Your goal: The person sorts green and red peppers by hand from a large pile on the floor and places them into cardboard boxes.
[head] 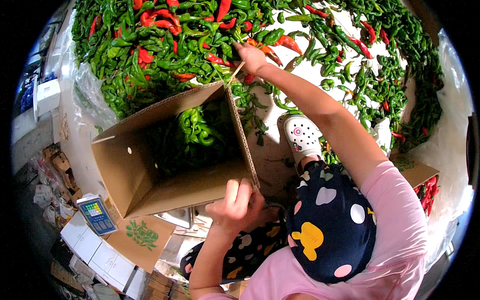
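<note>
A tall cardboard box (142, 195) stands in front of me with its top uncovered and green peppers (197, 127) low inside. My left hand (236, 204) has curled fingers beside the box's near right corner; whether it grips the rim is unclear. My right hand (251, 58) reaches past the box's far corner to the edge of a large pile of green and red peppers (157, 48). Its fingertips are among the peppers, partly hidden, and whether they hold one cannot be seen. Orange-red peppers (288, 44) lie just right of that hand.
Loose peppers (330, 67) are scattered over a white sheet (300, 78). A scale display (96, 214) and a printed cardboard flap (142, 234) are at lower left. Red peppers (427, 195) sit by another cardboard box (414, 172) on the right. My clog (302, 135) is beside the box.
</note>
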Demonstrator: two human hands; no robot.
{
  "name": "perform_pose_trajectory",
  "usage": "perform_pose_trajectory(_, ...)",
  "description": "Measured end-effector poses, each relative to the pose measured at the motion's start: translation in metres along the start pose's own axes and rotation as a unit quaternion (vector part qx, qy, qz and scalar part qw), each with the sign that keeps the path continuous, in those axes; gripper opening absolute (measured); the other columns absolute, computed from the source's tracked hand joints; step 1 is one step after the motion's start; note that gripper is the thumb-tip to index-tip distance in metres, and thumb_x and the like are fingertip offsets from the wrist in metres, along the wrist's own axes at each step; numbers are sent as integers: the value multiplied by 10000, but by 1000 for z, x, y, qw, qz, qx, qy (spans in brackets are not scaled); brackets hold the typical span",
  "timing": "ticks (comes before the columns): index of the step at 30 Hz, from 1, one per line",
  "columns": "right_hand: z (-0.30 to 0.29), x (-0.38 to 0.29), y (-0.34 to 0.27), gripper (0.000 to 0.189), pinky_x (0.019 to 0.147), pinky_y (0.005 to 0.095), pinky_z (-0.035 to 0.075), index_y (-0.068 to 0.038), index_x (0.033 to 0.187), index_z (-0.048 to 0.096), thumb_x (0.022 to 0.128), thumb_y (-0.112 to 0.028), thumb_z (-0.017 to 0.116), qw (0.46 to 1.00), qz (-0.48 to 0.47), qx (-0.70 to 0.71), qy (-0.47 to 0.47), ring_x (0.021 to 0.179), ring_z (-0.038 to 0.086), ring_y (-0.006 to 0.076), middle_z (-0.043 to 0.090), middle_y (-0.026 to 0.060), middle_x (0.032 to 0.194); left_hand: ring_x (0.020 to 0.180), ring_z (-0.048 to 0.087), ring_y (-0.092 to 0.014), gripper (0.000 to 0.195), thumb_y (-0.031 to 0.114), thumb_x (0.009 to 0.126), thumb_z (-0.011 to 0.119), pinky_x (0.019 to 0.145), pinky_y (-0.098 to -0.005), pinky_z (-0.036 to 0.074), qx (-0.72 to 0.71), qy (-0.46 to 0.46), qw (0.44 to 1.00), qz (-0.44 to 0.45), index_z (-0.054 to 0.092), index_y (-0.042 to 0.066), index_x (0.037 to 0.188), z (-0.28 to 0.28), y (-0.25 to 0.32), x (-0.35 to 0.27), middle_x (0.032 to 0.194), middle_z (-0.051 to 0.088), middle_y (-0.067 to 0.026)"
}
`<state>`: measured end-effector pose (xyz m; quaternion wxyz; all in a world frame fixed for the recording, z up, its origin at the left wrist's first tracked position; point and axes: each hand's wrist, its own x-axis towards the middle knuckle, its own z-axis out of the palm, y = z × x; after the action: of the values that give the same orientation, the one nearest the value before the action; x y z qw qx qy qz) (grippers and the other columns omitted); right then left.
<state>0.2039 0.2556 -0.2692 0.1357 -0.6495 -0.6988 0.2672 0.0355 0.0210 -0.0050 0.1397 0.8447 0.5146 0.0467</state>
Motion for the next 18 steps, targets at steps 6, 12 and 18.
perform_pose_trajectory(6, -3, -11, 21, 432, 765, 419, 500, 8, 1033, 502, 749, -263, 682, 996, -1, -3, 84, 954, 592, 322, 574, 187, 986, 411, 479, -168, 174, 210, 645, 644, 354, -287, 362, 21, 29, 999, 4, 614, 137, 801, 5, -2, -2, 675, 502, 7)
perform_pose_trajectory(12, -32, -46, 20, 167, 622, 247, 439, -25, 1043, 514, 884, -75, 504, 651, 86, 749, -91, 685, 467, 97, 558, 40, 935, 412, 483, -169, 176, 209, 648, 644, 357, -290, 374, 18, 43, 999, 6, 618, 136, 806, 7, -5, -6, 695, 517, 5)
perform_pose_trajectory(18, -95, -73, -20, 96, 598, 256, 417, -54, 984, 481, 899, -58, 526, 542, 48, 834, -91, 664, 445, 106, 498, 15, 845, 439, 502, -203, 189, 117, 642, 662, 384, -306, 401, -14, 18, 1000, -3, 614, 96, 824, 1, 1, -1, 713, 540, -31)
